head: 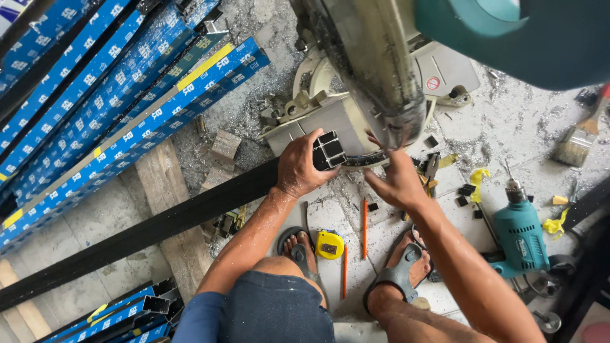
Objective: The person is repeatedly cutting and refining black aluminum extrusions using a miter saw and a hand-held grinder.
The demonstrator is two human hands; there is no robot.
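Your left hand (298, 166) grips the black hollow aluminium profile (159, 223) at its cut end; your right hand (397, 181) hovers open beside it.

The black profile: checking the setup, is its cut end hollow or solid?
Hollow. The black profile ends in open rectangular chambers at the left hand, beside the saw.

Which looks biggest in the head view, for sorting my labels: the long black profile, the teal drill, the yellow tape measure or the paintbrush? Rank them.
1. long black profile, by far the longest.
2. teal drill.
3. paintbrush.
4. yellow tape measure.
The paintbrush runs off the frame edge, so its rank over the tape measure is unsure.
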